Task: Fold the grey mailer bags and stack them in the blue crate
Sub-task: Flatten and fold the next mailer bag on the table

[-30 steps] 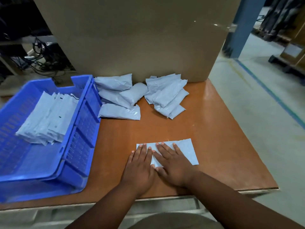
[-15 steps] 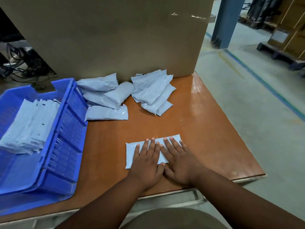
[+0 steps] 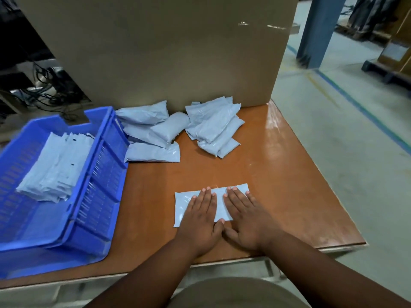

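Note:
A folded grey mailer bag lies flat on the brown table near its front edge. My left hand and my right hand both press down on it with straight fingers, thumbs close together. The blue crate stands at the left and holds a stack of folded mailer bags. Two heaps of unfolded grey mailer bags lie further back: one heap beside the crate, the other heap to its right.
A tall cardboard box stands at the back of the table. The table's right edge drops to a concrete floor with a blue pillar. Cables lie behind the crate at the far left.
Both hands stayed flat on the folded bag and have spread slightly apart along it. The camera view has shifted, so the table appears closer.

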`<move>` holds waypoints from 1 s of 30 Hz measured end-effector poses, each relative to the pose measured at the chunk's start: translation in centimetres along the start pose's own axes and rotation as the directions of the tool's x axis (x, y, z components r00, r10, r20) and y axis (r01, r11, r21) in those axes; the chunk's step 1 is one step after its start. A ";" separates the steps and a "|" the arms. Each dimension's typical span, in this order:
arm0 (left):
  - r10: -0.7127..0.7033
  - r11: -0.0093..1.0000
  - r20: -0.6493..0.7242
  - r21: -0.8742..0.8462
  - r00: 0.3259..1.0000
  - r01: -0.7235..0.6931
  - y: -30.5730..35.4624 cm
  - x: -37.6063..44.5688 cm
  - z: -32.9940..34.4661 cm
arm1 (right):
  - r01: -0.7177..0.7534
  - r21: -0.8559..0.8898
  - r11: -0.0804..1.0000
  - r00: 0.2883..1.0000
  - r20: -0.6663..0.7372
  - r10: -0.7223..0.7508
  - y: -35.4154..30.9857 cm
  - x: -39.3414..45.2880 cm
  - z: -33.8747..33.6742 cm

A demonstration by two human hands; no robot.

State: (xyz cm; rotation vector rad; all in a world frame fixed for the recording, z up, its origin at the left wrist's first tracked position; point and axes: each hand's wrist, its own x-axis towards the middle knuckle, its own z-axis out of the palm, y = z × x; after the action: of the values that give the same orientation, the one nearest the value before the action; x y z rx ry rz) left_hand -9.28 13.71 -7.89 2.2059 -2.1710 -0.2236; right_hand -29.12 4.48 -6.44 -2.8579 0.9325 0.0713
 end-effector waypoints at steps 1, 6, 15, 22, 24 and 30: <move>-0.006 1.000 -0.002 -0.004 1.000 0.006 -0.1 -0.4 -0.2 | 0.007 0.000 1.000 1.000 -0.005 -0.007 0.1 -0.1 0.0; 0.006 1.000 -0.066 -0.014 0.998 -0.007 -1.2 -1.9 -2.4 | 0.076 -0.053 0.996 0.994 -0.070 -0.079 0.3 -0.2 -0.9; 0.044 0.999 -0.032 0.004 0.999 -0.044 -2.4 -1.3 -1.1 | 0.095 -0.010 0.995 0.995 0.004 -0.095 -2.5 2.7 0.1; -0.091 0.996 -0.062 -0.029 0.994 0.090 -4.8 -2.2 0.1 | 0.030 0.001 1.000 0.999 -0.019 -0.030 -1.0 2.4 0.8; -0.124 0.992 -0.055 -0.034 0.991 0.122 -5.7 -2.7 0.0 | -0.025 -0.024 0.999 1.000 0.008 0.025 -0.3 2.0 0.5; -0.166 0.986 -0.020 -0.007 0.986 0.166 -7.8 -4.3 -0.6 | -0.141 -0.044 0.989 0.988 0.062 0.144 2.4 0.3 -0.5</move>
State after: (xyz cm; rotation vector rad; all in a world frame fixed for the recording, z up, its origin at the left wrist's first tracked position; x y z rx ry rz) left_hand -1.49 18.13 -8.02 2.3765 -1.9752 -0.2101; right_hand -30.27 2.27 -6.30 -2.8020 1.1327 0.1979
